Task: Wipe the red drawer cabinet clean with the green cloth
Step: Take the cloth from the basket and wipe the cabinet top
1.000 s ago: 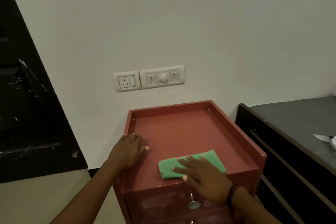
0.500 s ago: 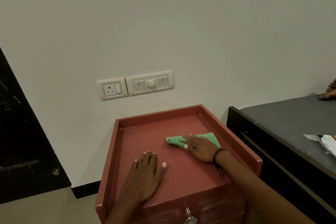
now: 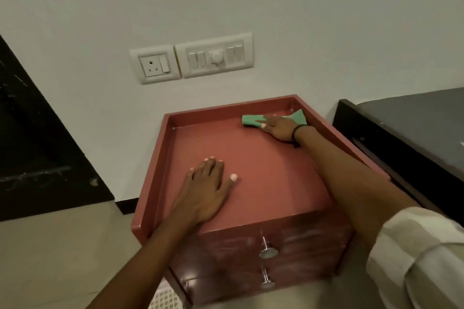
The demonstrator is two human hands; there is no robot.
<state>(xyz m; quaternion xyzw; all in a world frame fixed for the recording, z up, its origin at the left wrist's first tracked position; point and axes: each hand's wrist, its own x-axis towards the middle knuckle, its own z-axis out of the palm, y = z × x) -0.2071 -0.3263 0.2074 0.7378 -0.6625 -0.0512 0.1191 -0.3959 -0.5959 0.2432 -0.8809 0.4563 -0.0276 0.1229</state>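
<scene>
The right hand (image 3: 280,128) lies flat with its fingers spread and pressed down on the green cloth (image 3: 253,120), pinning it to the surface rather than pinching it. The cloth sits in the far right corner of the cabinet's top, one end poking out past the fingertips toward the left, the other end sticking up behind the hand against the right rim. A dark band (image 3: 296,133) circles the right wrist, and a pale striped sleeve (image 3: 416,253) covers the upper arm at the lower right edge of the view.

The left hand (image 3: 208,188) rests palm down on the near left part of the top, fingers open and slightly splayed, thumb out to the right — it holds nothing. Its bare forearm runs off toward the bottom of the view.

The red cabinet (image 3: 263,170) stands against a pale wall, its top edged by a raised rim on the left, back and right. Two metal knobs (image 3: 268,249) show on the drawer fronts below. On the wall above are a socket plate (image 3: 155,65) and a switch plate (image 3: 214,55) side by side. A dark table (image 3: 414,123) stands just beside the cabinet on the right, and a black panel (image 3: 37,148) fills the left edge.
</scene>
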